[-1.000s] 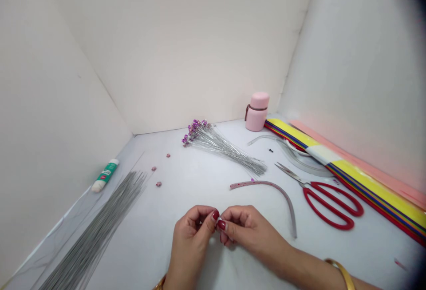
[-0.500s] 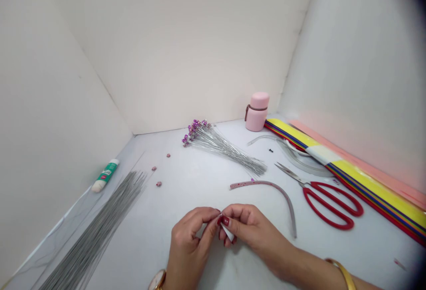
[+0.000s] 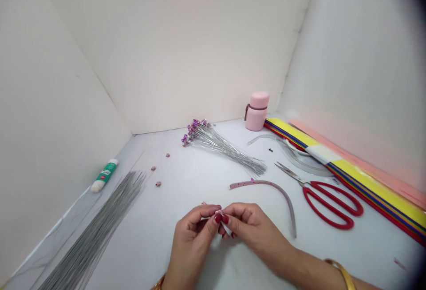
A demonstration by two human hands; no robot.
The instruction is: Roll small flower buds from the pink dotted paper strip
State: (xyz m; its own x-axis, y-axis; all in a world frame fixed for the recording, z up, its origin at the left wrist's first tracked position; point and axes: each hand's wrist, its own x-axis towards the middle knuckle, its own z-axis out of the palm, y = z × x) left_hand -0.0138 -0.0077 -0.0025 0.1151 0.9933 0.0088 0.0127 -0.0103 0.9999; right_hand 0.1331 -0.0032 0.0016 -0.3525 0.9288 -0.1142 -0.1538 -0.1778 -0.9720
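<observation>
My left hand [image 3: 196, 232] and my right hand [image 3: 248, 225] meet at the front middle of the table, thumbs and fingertips pinched together. Between them is a small whitish strip [image 3: 227, 229] that looks like paper, with a pale folded part at the fingertips. A pale pinkish end [image 3: 203, 203] pokes out behind my left fingers. Most of the strip is hidden by my fingers. Several small pink folded stars [image 3: 158, 184] lie to the left of my hands.
Grey wires [image 3: 96, 228] and a glue stick [image 3: 104, 175] lie left. Purple-tipped wire stems [image 3: 226, 148] are at the back by a pink flask [image 3: 256, 111]. A curved tube [image 3: 282, 192], red-handled scissors [image 3: 319, 194] and coloured strips [image 3: 349, 172] lie right.
My left hand has turned slightly and shifted a little right, its thumb now against the right thumb. A pale end now shows behind the left fingers; less of the white strip shows below.
</observation>
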